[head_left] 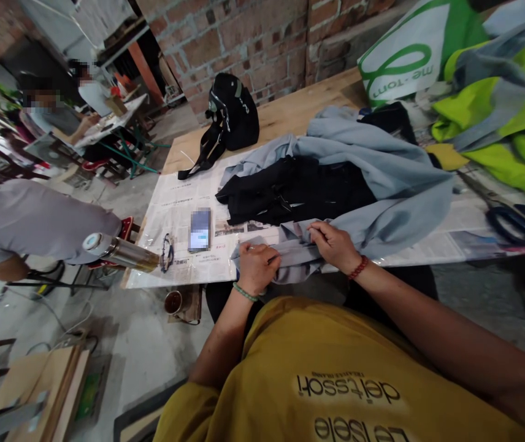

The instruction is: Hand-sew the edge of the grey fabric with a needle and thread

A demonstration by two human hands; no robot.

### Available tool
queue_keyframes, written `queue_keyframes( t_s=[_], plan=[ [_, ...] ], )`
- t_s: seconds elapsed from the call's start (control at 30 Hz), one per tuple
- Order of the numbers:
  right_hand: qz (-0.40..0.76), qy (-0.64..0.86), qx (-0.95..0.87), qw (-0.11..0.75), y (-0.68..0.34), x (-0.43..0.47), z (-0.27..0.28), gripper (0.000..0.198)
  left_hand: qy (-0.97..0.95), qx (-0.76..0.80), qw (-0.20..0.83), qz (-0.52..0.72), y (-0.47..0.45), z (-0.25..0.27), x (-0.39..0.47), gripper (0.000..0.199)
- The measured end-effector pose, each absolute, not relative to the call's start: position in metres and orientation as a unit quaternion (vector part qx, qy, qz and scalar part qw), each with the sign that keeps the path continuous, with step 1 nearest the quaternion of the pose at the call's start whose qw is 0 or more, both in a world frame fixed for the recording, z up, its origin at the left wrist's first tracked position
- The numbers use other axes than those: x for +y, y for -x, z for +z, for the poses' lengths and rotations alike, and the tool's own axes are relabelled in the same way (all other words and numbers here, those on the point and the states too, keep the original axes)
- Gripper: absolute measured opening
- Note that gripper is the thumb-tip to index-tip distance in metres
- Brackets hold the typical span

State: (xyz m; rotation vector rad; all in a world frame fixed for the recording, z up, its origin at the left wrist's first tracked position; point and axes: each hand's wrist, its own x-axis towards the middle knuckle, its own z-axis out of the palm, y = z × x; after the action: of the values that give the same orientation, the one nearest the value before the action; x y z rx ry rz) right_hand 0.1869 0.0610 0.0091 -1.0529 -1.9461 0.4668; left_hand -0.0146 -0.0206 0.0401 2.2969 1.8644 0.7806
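A grey garment (382, 159) lies spread over the newspaper-covered table, with a black piece of clothing (308, 190) on top of it. My left hand (257, 267), with a green bead bracelet at the wrist, has its fingers curled on the near left end of the grey cloth. Slightly to its right, my right hand (335, 245), wearing a red bracelet, pinches the same garment near the table's front edge. Between the two hands a strip of the cloth stretches along the edge. The fingertips of both hands are partly hidden.
A phone (199, 229), a dark bracelet (167, 253) and a bottle (122, 252) lie or stand at the left. Behind is a black bag (232, 113). Large scissors (515, 221), yellow-green clothing (487, 104) and a green-white bag (410, 61) occupy the right. A person (37, 221) sits left.
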Motion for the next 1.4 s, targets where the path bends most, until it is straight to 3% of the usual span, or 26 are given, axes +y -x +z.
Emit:
queue_keyframes(
  t_s=[0.13,0.27,0.47,0.6,0.97,1.4],
  plan=[
    [0.203,0.430,-0.779,0.409,-0.187,0.060,0.011,0.016,-0.767,0.587,0.020,0.259,0.013,0.038,-0.022,0.007],
    [0.230,0.439,-0.766,0.410,-0.188,0.058,0.014,0.017,-0.770,0.552,0.099,0.304,0.008,0.026,-0.019,0.021],
    [0.325,0.437,-0.683,0.487,-0.192,0.056,0.024,0.019,-0.708,0.560,0.167,0.396,0.008,0.011,-0.013,0.007],
    [0.324,0.420,-0.662,0.530,-0.198,0.046,0.044,0.023,-0.691,0.542,0.193,0.438,0.009,0.011,-0.014,0.009],
    [0.293,0.325,-0.850,0.293,-0.182,0.007,0.026,0.027,-0.666,0.541,0.215,0.466,0.009,0.015,-0.015,0.010],
    [0.216,0.360,-0.885,0.200,-0.175,0.012,0.019,0.030,-0.681,0.520,0.201,0.475,0.011,0.011,-0.016,0.013]
  ],
)
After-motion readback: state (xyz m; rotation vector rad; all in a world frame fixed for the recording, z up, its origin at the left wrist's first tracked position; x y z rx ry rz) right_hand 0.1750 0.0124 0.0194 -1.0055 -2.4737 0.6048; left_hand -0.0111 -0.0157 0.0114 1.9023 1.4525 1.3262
